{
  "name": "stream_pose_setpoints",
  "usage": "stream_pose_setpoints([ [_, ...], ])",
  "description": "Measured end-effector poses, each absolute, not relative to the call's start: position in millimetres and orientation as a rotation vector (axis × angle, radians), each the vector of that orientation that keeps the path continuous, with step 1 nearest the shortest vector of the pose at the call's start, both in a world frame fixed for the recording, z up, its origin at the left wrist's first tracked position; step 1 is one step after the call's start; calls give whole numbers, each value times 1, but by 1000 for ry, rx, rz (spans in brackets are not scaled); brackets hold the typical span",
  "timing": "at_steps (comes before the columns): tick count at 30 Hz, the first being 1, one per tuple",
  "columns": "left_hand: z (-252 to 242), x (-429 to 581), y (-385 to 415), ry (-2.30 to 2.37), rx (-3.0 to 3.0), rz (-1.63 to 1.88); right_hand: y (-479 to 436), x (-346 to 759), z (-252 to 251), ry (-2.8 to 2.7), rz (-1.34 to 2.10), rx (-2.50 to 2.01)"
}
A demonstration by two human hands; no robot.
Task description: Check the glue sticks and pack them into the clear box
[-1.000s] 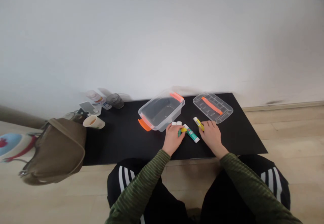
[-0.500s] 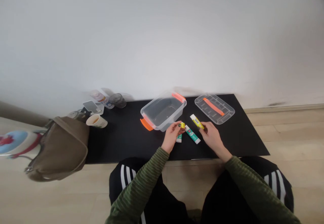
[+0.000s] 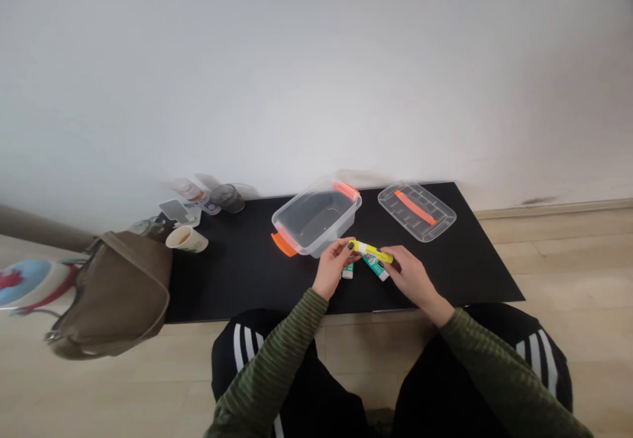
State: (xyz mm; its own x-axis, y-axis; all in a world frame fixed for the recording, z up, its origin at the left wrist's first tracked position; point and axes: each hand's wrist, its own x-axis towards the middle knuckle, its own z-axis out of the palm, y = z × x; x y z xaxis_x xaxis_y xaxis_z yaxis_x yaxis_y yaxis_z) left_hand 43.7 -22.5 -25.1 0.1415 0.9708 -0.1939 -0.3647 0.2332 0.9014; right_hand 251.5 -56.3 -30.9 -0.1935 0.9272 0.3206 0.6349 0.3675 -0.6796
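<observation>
Between the fingers of my left hand is a small yellow cap. My right hand is closed around the body of a yellow glue stick, whose white end meets the cap. Whether the cap is seated on that end I cannot tell. Beneath my hands, two green-and-white glue sticks lie on the black table: one partly covered by my left hand, the other partly hidden under the yellow one.
Just beyond my left hand stands a clear plastic box with orange clips. Its lid lies to the right. At left are a paper cup, a dark glass, a spray bottle and a brown bag.
My right hand has brought the yellow glue stick left and turned it flatter, so its white end now meets the cap in my left hand. The view has shifted slightly.
</observation>
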Motion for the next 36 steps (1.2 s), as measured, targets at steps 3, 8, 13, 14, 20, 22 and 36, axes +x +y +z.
stream_pose_setpoints([
  [3, -25, 44, -24, 947, 849, 1130, -58, 252, -28, -1921, 505, -1332],
  [8, -26, 44, -26, 934, 868, 1109, -59, 254, -28, -1835, 610, -1303],
  [13, -22, 45, -29, 910, 887, 1103, -59, 257, -25, -1708, 767, -1284],
  [14, -21, 45, -30, 909, 892, 1102, -59, 257, -24, -1689, 780, -1280],
  [20, -16, 45, -32, 937, 1013, 1094, -61, 258, -25, -1632, 874, -1310],
  [22, -16, 44, -33, 937, 1088, 1082, -61, 260, -30, -1580, 976, -1300],
  [36, 36, 20, -44, 1160, 1903, 1256, -57, 239, -31, -1634, 1400, -1116],
])
